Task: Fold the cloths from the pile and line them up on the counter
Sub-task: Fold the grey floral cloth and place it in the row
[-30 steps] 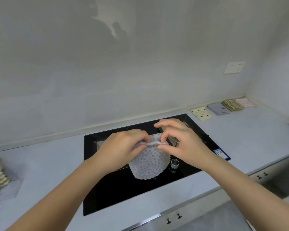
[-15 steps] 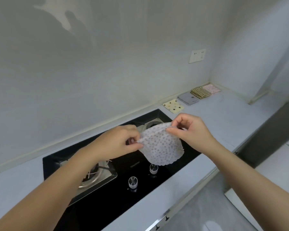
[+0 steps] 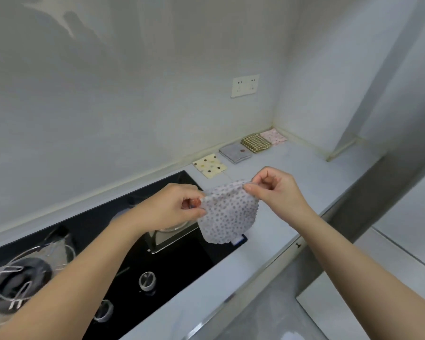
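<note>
A white cloth with grey dots (image 3: 227, 214) hangs folded in the air over the right end of the hob. My left hand (image 3: 172, 207) pinches its upper left corner and my right hand (image 3: 275, 190) pinches its upper right corner. Folded cloths lie in a row along the back wall on the counter (image 3: 292, 182): a cream dotted cloth (image 3: 209, 165), a grey cloth (image 3: 234, 152), a brown checked cloth (image 3: 255, 142) and a pink cloth (image 3: 274, 136) in the corner. The pile is out of view.
A black glass hob (image 3: 182, 256) with a burner (image 3: 20, 278) and two knobs (image 3: 147, 280) fills the counter's left part. A wall socket (image 3: 245, 85) sits above the cloth row. A wall closes the counter's right end.
The view swung right and the hands carried the dotted cloth from over the hob's middle toward its right end, nearer the row of folded cloths. Both hands kept pinching the top corners.
</note>
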Motion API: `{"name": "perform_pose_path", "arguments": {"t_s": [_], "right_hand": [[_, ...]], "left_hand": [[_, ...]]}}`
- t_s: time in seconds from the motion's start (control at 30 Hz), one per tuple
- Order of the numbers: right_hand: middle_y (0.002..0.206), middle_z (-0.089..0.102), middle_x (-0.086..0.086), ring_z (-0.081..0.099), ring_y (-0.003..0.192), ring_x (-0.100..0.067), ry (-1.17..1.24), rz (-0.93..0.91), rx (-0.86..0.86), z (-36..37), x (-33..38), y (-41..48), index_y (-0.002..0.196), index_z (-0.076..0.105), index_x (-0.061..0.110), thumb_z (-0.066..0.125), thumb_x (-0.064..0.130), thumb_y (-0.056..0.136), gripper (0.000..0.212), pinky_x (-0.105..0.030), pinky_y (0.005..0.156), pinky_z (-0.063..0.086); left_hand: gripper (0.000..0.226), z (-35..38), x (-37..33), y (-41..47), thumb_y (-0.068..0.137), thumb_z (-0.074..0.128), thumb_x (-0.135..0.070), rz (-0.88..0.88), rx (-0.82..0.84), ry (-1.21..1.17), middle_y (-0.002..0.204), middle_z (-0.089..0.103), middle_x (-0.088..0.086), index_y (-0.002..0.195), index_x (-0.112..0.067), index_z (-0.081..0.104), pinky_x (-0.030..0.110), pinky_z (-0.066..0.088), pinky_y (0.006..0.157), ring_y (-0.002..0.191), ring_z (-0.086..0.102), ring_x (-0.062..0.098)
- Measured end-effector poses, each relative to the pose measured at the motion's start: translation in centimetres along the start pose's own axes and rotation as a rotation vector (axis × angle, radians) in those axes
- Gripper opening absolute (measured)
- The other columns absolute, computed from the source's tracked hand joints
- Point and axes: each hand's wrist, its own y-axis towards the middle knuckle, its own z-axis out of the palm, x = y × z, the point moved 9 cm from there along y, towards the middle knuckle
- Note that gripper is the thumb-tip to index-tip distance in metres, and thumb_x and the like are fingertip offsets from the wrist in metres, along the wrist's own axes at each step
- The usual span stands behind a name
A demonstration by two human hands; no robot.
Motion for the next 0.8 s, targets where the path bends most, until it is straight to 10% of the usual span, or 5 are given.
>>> {"name": "perform_pose_path", "arguments": {"t_s": [0.23,0.43,0.57,0.8], "right_hand": [[0.064,0.059,0.001,0.055,0.06,-0.01,0.14,0.152,0.04,-9.4,-4.6,4.3,0.075,0.059,0.009,0.069,0.006,0.085,0.014,-0.02,0.054,0.048],[0.071,0.06,0.003,0.055,0.06,-0.008,0.338,0.42,-0.022,-13.0,-11.2,9.1,0.077,0.056,0.015,0.062,0.015,0.091,0.015,-0.021,0.052,0.045],[0.09,0.068,-0.008,0.064,0.084,-0.021,0.599,0.763,-0.034,-13.5,-17.4,12.5,0.092,0.063,0.011,0.059,0.034,0.093,0.023,-0.035,0.079,0.052],[0.119,0.064,-0.012,0.06,0.109,-0.026,0.518,0.915,0.056,-14.7,-25.8,17.0,0.119,0.057,0.005,0.056,0.022,0.095,0.03,-0.04,0.092,0.05]], "left_hand": [[0.038,5.5,-1.7,9.2,0.077,0.076,-0.033,-0.219,0.092,-0.259,0.061,0.037,-0.002,0.063,-0.015,0.046,0.028,0.029,0.056,0.054,0.034,0.012],[0.028,8.2,1.7,16.2,0.087,0.064,-0.005,-0.504,-0.268,-0.848,0.097,0.071,0.007,0.109,-0.019,0.053,0.032,0.057,0.078,0.086,0.069,0.019],[0.014,13.2,6.0,20.7,0.091,0.06,-0.015,-0.858,-0.323,-1.197,0.092,0.068,0.007,0.104,-0.009,0.061,0.031,0.052,0.067,0.081,0.065,0.019],[0.029,15.4,12.6,29.2,0.094,0.049,-0.027,-1.023,-0.503,-0.917,0.102,0.063,0.004,0.108,-0.005,0.062,0.039,0.051,0.09,0.1,0.06,0.027]]}}
